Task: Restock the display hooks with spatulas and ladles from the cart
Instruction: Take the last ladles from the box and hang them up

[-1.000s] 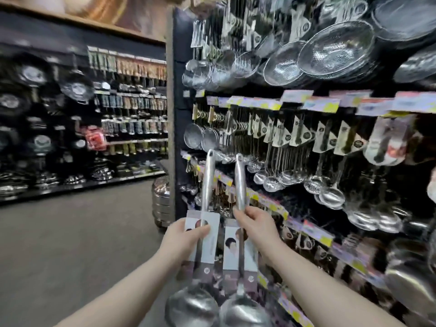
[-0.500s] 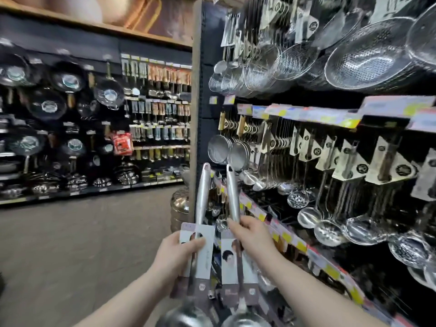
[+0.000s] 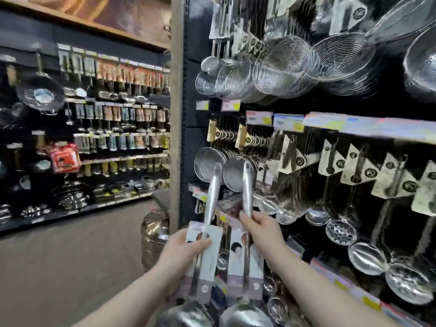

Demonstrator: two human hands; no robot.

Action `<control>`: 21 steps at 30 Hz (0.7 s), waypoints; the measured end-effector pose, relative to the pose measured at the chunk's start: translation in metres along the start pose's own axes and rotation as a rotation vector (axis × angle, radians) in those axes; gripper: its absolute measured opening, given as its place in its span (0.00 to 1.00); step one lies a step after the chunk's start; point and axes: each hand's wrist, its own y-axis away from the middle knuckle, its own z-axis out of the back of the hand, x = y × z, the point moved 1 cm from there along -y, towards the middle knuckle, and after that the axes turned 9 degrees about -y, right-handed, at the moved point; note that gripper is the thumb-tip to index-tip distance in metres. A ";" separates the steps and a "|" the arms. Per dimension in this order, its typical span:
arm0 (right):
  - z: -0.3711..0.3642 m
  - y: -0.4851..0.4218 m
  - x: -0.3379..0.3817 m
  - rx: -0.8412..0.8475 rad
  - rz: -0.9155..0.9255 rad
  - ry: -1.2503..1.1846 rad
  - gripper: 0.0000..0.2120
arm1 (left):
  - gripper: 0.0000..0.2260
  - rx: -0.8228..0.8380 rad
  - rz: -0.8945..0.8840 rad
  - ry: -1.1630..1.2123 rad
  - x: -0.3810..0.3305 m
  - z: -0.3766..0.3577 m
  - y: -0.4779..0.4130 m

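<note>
Gripping left ladle (image 3: 210,197) in left hand (image 3: 181,254), right ladle (image 3: 247,190) pinched in right hand (image 3: 262,230), two ladles total

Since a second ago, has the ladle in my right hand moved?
Yes, the ladle rose: its handle tip now overlaps the hanging round strainer, earlier below it.

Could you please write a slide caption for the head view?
Left hand grips left ladle, right hand grips right ladle, before hanging strainers.
</note>
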 end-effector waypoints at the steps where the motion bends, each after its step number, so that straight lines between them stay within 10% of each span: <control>1: -0.004 -0.009 0.000 -0.029 0.000 -0.002 0.19 | 0.06 0.016 -0.002 0.010 0.000 0.002 -0.015; 21: 0.002 -0.222 -0.001 -0.309 0.140 0.031 0.13 | 0.04 0.276 -0.082 0.025 -0.012 -0.046 -0.271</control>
